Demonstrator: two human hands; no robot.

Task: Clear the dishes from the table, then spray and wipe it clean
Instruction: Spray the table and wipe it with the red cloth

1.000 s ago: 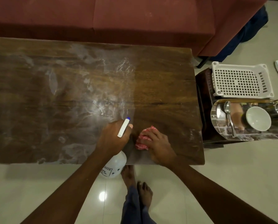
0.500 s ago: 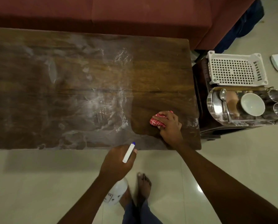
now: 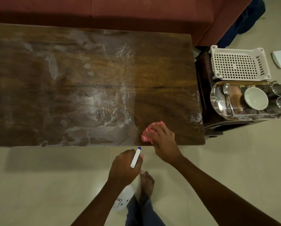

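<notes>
Right hand (image 3: 163, 142) grips a bunched red cloth (image 3: 148, 132) against the bench (image 3: 71, 75) near its front edge. Left hand (image 3: 124, 168) is wrapped round the spray bottle (image 3: 124, 199) over the floor, just off that edge. Bench has white spray streaks left and centre and a dark patch at right; dishes (image 3: 255, 98) sit in a steel tray (image 3: 214, 98) on the side stand (image 3: 203, 88), beside a white basket (image 3: 237, 64).

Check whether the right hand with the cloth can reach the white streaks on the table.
Probably yes. The right hand holds the cloth down at the table edge, the white streaks begin just to its left, nothing stands between them, and the left hand holds the spray bottle over the floor.
</notes>
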